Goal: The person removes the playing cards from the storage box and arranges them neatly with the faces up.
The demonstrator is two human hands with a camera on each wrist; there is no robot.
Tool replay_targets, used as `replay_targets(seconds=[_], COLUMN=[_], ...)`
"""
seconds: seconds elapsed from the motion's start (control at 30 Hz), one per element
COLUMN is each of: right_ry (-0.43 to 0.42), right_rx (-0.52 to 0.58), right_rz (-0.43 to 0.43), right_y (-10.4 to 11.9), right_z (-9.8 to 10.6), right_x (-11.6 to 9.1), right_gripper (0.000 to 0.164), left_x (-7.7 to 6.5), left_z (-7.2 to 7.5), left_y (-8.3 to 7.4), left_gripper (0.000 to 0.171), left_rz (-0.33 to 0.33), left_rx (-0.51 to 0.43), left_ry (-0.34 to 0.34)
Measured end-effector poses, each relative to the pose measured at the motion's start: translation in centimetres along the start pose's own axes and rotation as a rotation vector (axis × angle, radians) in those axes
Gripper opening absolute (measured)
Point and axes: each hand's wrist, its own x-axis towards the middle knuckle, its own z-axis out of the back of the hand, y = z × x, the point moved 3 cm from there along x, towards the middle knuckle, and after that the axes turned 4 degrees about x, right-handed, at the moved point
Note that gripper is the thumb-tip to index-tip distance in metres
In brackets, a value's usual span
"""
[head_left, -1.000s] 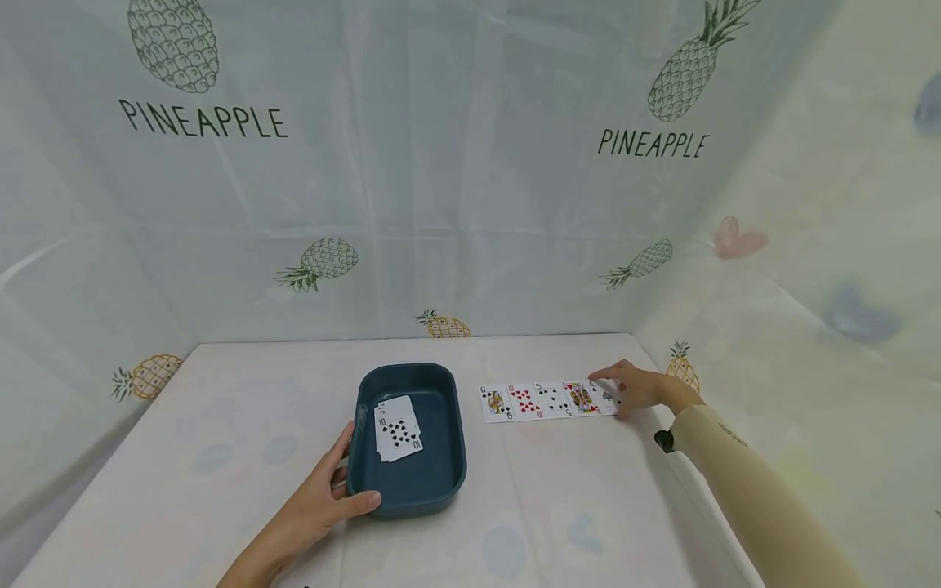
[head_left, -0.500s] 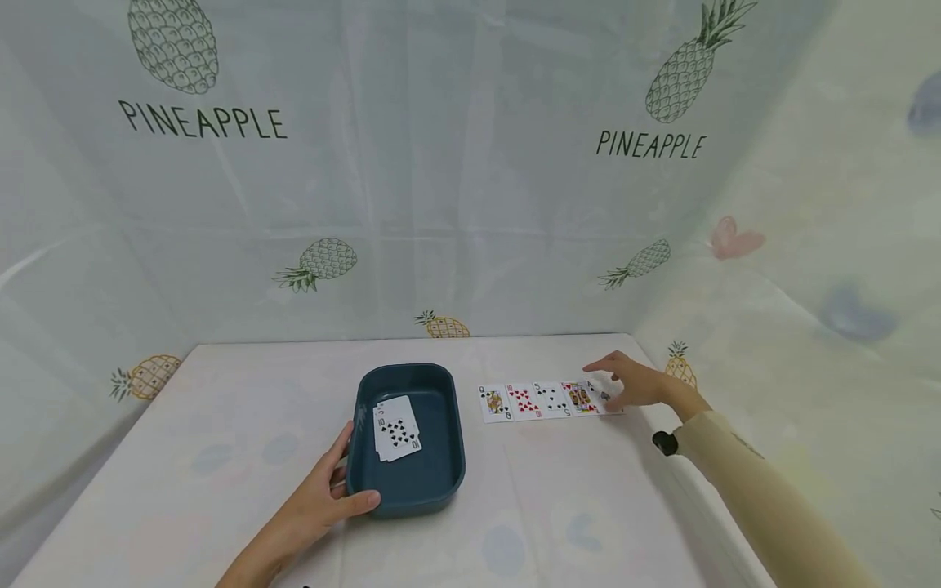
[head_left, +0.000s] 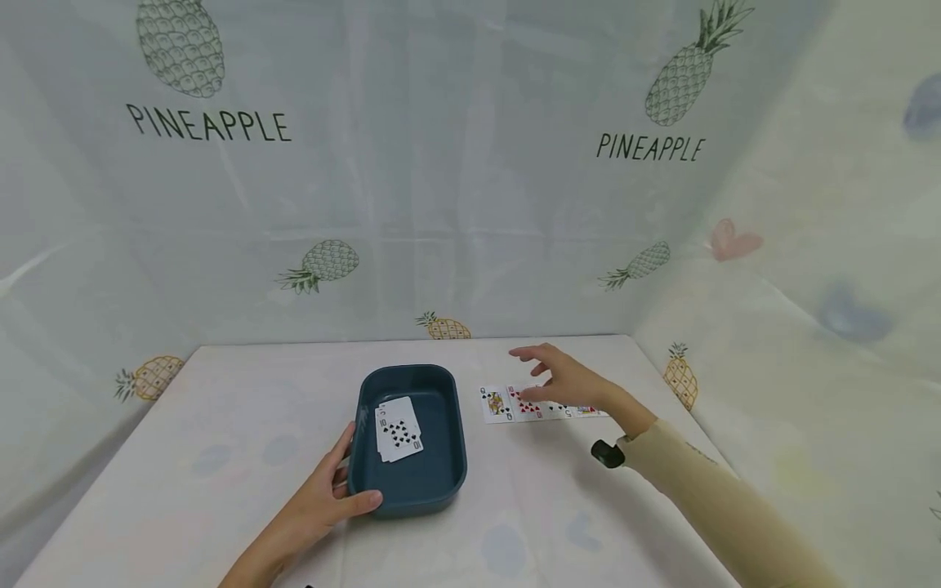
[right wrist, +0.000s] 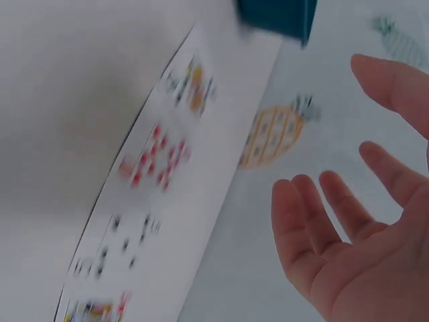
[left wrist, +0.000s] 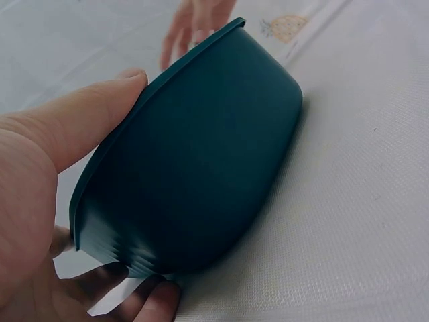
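My left hand (head_left: 318, 496) grips the near left corner of a deep blue plastic bin (head_left: 421, 488), thumb over the rim and fingers against its outer side, as the left wrist view also shows on the bin (left wrist: 194, 154). A small stack of playing cards (head_left: 399, 434), a ten of spades on top, lies face up inside. Right of the bin runs a row of face-up cards: a queen (head_left: 495, 404), a red ten (head_left: 528, 411), a black five and a face card (head_left: 590, 411). My right hand (head_left: 569, 382) hovers over this row, fingers spread and holding nothing; it hides part of the row.
A white cloth with faint prints covers the table (head_left: 243, 490). Behind it hangs a pineapple-print curtain (head_left: 470, 188), with more cloth (head_left: 809, 245) at the sides. The bin's wall stands between the stacked cards and the row.
My right hand has lifted from the row's right end and moved left above the cards, nearer the bin. My left hand and the bin have stayed in place.
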Motion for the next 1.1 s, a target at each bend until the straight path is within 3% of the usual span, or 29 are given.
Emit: replay_targets(seconds=[0.3, 0.57, 0.87, 1.1], right_ry=[0.014, 0.089, 0.182, 0.183], right_rx=[0.149, 0.192, 0.017, -0.271], right_rz=[0.059, 0.141, 0.212, 0.234], right_y=[5.6, 7.9, 8.1, 8.4], right_z=[-5.4, -10.1, -13.1, -15.0], right_x=[3.6, 6.1, 8.0, 9.3], right_gripper=[0.076, 0.075, 0.072, 0.074], left_x=[0.1, 0.2, 0.2, 0.1], left_z=[0.0, -0.1, -0.2, 0.0], left_y=[0.1, 0.1, 0.0, 0.0], left_gripper=[0.117, 0.117, 0.116, 0.114], left_rz=[-0.011, -0.004, -0.008, -0.018], left_rx=[-0.014, -0.007, 0.008, -0.009], left_ry=[0.009, 0.012, 0.018, 0.027])
